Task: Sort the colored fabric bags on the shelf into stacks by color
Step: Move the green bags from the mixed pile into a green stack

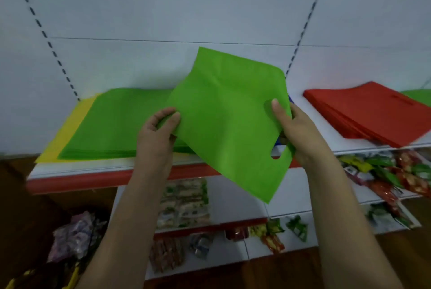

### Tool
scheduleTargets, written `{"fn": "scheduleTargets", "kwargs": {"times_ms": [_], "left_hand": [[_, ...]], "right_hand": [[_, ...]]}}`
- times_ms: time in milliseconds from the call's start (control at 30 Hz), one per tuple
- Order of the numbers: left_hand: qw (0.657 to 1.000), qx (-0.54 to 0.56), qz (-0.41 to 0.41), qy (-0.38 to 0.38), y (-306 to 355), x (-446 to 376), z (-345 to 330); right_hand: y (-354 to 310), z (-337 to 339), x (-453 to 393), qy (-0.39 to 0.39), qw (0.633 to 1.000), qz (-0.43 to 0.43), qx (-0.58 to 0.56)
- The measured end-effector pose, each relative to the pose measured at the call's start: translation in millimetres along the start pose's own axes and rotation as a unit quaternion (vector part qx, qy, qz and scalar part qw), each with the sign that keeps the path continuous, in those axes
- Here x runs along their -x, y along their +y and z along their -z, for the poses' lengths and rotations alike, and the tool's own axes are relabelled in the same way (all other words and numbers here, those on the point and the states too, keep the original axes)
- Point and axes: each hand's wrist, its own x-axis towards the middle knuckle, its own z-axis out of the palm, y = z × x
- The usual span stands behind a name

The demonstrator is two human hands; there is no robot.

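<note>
Sorting is judged to be well under way. A green stack [116,123] has been built on the left part of the shelf [77,167], laid over a yellow layer [67,130] whose edge shows at the far left, and a red stack [370,113] sits well apart on the right. A scrap of green [417,97] is seen beyond the red stack at the far right, and a sliver of blue [278,142] peeps out behind the right hand — so some bags are probably still to be sorted, though how many cannot be told.

A single green bag [228,120] is held tilted above the shelf's near edge, between the two stacks and overlapping the right end of the green one. Its left edge is pinched by the left hand [156,134], thumb on the near face. Its right side, by the cut-out handle, is gripped by the right hand [296,132] — thumb pressed on the front, fingers curled behind. The bag lies between the hands, stretched from one to the other.

Placing it on the green stack to the left is judged the step in hand.
</note>
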Motion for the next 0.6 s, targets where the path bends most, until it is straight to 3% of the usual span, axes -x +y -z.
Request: {"fn": "scheduleTargets", "kwargs": {"times_ms": [67,167,300,600], "left_hand": [[0.997,-0.072,-0.027,-0.008,-15,10,-25],[0.983,-0.156,-0.089,-0.042,-43,30,-74],[0.955,-0.25,-0.15,-0.051,-95,59,-143],[0.93,-0.32,-0.132,-0.12,-228,131,-322]], "right_hand": [[3,36,14,0.039,0.994,-0.03,-0.099],[17,105,24,0.194,0.961,-0.05,-0.191],[47,219,40,0.332,0.929,-0.016,-0.165],[103,453,100,0.434,0.9,0.046,-0.013]]}}
